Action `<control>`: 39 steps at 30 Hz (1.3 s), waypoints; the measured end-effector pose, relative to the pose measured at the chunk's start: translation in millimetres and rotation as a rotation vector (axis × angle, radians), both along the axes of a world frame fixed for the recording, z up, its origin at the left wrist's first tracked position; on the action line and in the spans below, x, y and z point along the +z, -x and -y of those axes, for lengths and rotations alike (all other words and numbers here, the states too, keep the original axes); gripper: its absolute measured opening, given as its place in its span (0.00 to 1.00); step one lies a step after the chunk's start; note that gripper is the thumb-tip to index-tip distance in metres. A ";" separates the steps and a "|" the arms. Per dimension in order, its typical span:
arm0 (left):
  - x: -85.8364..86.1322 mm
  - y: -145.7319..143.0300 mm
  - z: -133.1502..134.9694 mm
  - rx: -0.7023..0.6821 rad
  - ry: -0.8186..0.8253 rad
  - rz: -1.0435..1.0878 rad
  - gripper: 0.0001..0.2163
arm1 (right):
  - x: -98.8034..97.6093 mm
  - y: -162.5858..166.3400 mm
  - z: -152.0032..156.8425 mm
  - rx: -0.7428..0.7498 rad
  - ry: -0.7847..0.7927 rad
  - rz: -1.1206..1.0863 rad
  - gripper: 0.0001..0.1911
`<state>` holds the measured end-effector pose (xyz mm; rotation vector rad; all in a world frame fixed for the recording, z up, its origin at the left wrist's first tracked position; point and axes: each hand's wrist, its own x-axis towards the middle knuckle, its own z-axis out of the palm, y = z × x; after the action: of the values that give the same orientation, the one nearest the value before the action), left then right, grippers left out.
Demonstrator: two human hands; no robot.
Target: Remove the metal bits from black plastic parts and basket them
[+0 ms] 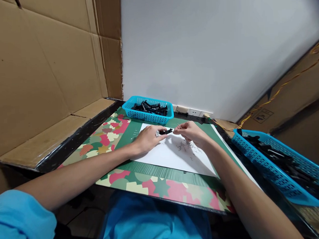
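Observation:
My left hand (pixel 148 137) rests on a white sheet of paper (pixel 174 156) and pinches one end of a small black plastic part (pixel 166 131). My right hand (pixel 190 132) is closed in a pinch at the part's other end, with a thin pointed tool sticking up from its fingers. Small dark shavings (pixel 184 145) lie scattered on the paper under my right hand. The paper lies on a green cutting mat (pixel 151 169).
A blue basket (pixel 147 109) of black parts stands behind the paper by the white wall. A second, larger blue basket (pixel 280 167) of black parts sits at the right. Cardboard panels close off the left side. A camouflage-patterned cloth (pixel 107 136) covers the table.

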<state>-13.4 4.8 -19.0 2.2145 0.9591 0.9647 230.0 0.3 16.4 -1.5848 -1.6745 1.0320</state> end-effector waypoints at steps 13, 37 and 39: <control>3.6 0.7 3.0 -0.111 0.002 -0.087 0.13 | -6.3 10.8 -0.6 -0.118 -0.050 0.247 0.08; -0.3 -1.1 4.0 -0.093 0.048 -0.051 0.15 | -6.3 15.1 -1.7 -0.128 -0.073 0.319 0.07; -1.0 -1.5 3.4 -0.082 0.048 -0.059 0.15 | -6.6 14.9 -1.7 -0.125 -0.071 0.309 0.07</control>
<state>-12.0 1.4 -20.0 2.2352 0.9010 0.8353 215.1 2.0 9.8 -1.8486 -1.7604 0.6839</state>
